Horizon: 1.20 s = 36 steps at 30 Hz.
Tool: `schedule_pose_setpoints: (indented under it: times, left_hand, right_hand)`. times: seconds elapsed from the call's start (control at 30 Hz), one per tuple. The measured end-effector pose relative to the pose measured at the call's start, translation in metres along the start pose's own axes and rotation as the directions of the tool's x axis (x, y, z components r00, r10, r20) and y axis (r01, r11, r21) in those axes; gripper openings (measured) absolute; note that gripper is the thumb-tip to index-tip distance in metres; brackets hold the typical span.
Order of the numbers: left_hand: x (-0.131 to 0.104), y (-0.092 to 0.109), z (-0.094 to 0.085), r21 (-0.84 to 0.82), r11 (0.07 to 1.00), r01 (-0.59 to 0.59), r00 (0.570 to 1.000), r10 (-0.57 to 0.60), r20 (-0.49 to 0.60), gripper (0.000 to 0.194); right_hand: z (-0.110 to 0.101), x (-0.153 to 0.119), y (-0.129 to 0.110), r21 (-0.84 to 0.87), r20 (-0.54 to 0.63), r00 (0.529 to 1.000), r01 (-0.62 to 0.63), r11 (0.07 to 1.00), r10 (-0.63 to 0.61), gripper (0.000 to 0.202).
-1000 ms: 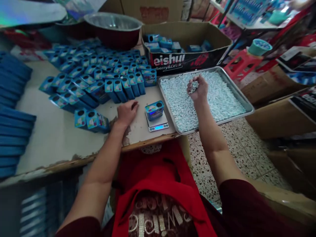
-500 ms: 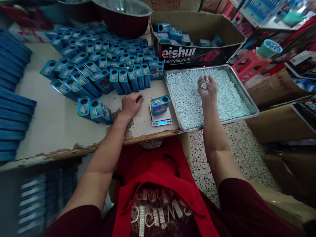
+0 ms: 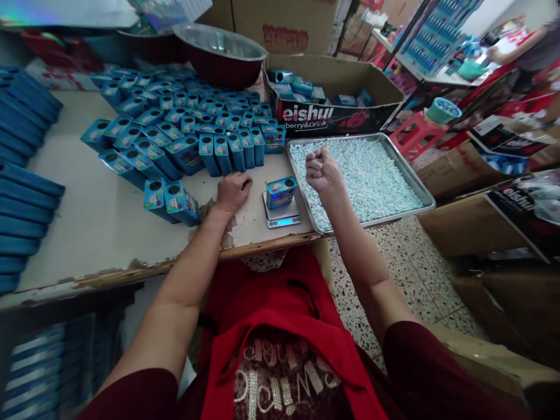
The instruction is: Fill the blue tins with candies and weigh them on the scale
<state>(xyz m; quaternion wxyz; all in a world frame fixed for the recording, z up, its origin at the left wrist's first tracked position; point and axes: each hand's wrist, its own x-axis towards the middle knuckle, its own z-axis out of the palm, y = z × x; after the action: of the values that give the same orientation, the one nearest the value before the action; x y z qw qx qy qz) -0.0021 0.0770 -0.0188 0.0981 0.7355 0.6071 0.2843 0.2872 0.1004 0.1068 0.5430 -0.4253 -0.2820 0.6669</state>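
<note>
At the surface's left edge are stacks of blue tins [image 3: 28, 216]. Rows of upright tins [image 3: 153, 151] fill its back part, left of centre; a front pair [image 3: 172, 201] is nearer the front edge. The left hand [image 3: 234, 191] rests near the front edge, between that pair and the scale [image 3: 283, 217], fingers curled in narrowly. Upright on the scale, near the surface's front edge, is a single blue tin [image 3: 280, 193] with a dark round spot on top. Right of it, the right hand [image 3: 322, 170] is above the left part of the metal tray [image 3: 426, 208], fingers folded tightly; whether it holds any pale pellets [image 3: 376, 178] cannot be told. The pellets cover the tray; behind its back edge is an open cardboard box [image 3: 321, 121] holding tins.
</note>
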Motion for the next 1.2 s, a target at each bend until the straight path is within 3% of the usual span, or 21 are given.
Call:
schedule_pose_setpoints:
  times: [0.07, 0.23, 0.47, 0.93, 1.1, 1.2]
  left_hand:
    - [0.0, 0.001, -0.001, 0.005, 1.0, -0.008, 1.0, 0.008, 0.008, 0.019]
    - [0.001, 0.002, -0.001, 0.008, 1.0, -0.009, 1.0, 0.009, 0.021, 0.022]
    - [0.001, 0.001, 0.002, 0.001, 1.0, 0.002, 1.0, -0.002, 0.026, 0.023]
    - [0.003, -0.002, 0.007, -0.112, 0.994, 0.002, 0.998, -0.009, -0.064, 0.015]
    - [0.003, 0.0, 0.001, -0.203, 0.979, -0.01, 0.987, -0.022, -0.157, 0.012]
    - [-0.005, 0.01, -0.01, -0.367, 0.93, -0.028, 0.964, -0.072, -0.256, 0.018]
  right_hand:
    - [0.015, -0.006, 0.013, 0.011, 0.035, 0.999, 0.031, 0.999, -0.032, 0.057]
    - [0.038, -0.014, 0.033, -0.136, 0.04, 0.957, 0.291, 0.947, -0.288, 0.057]
    - [0.04, -0.016, 0.047, -0.323, 0.15, 0.892, 0.452, 0.832, -0.427, 0.073]
    - [0.035, -0.032, 0.041, -0.342, 0.27, 0.895, 0.433, 0.834, -0.354, 0.07]
    - [0.038, -0.042, 0.04, -0.34, 0.302, 0.892, 0.429, 0.837, -0.336, 0.071]
    - [0.033, -0.045, 0.038, -0.365, 0.352, 0.879, 0.445, 0.818, -0.321, 0.072]
